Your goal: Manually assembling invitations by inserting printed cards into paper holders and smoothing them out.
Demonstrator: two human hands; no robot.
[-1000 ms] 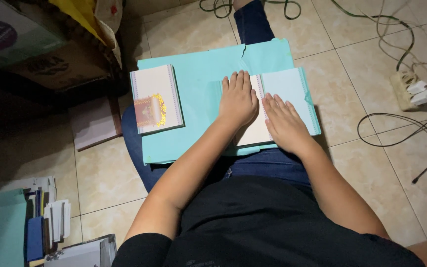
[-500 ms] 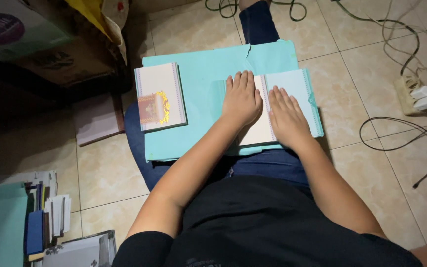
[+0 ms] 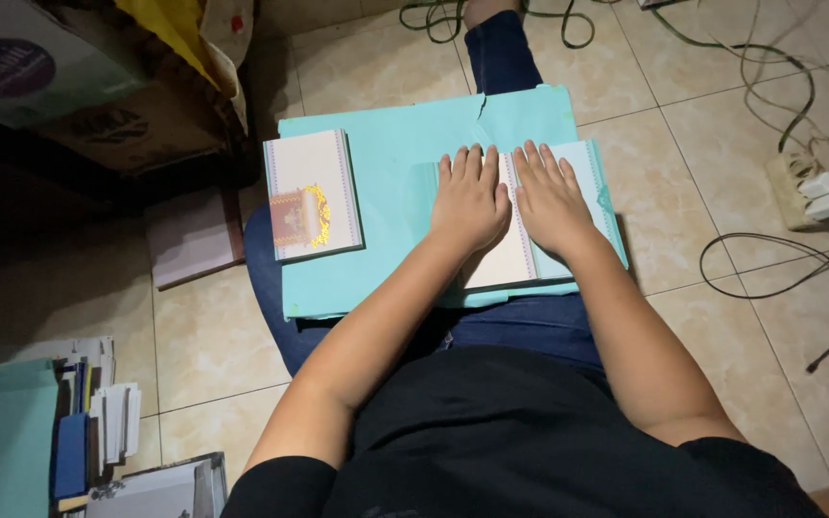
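Observation:
A large teal board (image 3: 386,163) rests across my lap as I sit on the tiled floor. My left hand (image 3: 470,197) and my right hand (image 3: 549,197) lie flat side by side, palms down, pressing on an opened cream and teal card (image 3: 530,249) at the board's right part. Both hands have fingers stretched and close together, holding nothing. A stack of cream cards with a gold and red ornament (image 3: 311,195) sits on the board's left part, apart from my hands.
A cardboard box (image 3: 98,105) stands at the upper left, with a pinkish card (image 3: 194,235) on the floor beside it. Stacked cards and papers (image 3: 88,427) lie at the lower left. A power strip (image 3: 813,192) with cables lies on the tiles at right.
Both hands have straightened and slid a little up the opened card, now lying parallel. The view has shifted slightly.

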